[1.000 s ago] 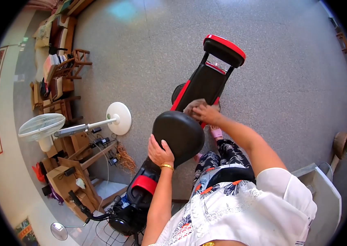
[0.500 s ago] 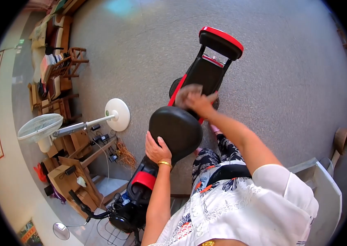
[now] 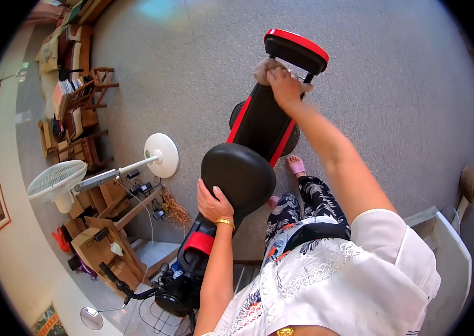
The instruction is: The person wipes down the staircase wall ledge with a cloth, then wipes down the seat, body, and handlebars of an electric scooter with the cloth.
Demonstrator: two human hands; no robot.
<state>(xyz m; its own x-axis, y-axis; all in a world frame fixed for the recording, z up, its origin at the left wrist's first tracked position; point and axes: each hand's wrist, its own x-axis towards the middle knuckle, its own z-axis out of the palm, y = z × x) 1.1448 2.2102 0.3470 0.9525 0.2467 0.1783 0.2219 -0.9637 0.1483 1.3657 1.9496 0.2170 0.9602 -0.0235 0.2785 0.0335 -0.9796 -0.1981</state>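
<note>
A wire basket (image 3: 158,318) is hanging at the front of the scooter (image 3: 248,159), and its lines are blurring into the floor, so I cannot tell whether it is carrying anything. To the left, cardboard boxes (image 3: 87,241) are standing by the wall, a crumpled white thing (image 3: 116,248) showing against the nearest. An open-topped pale trough (image 3: 455,241) is standing on the person's right, partly hidden by the sleeve; beyond it a round brown container (image 3: 471,182) is sitting near the wall.

The right arm is lying nearly straight over the scooter. Its hand, the right hand (image 3: 285,88), is curling its fingers partway over a greyish cloth (image 3: 262,71), holding it at the far end of the long rear seat (image 3: 263,117), just below the red-edged backrest (image 3: 296,51). The left elbow is bending slightly; the left hand (image 3: 213,204) is resting, fingers unfolded and gripping nothing, against the rounded front seat's (image 3: 240,175) edge.
</note>
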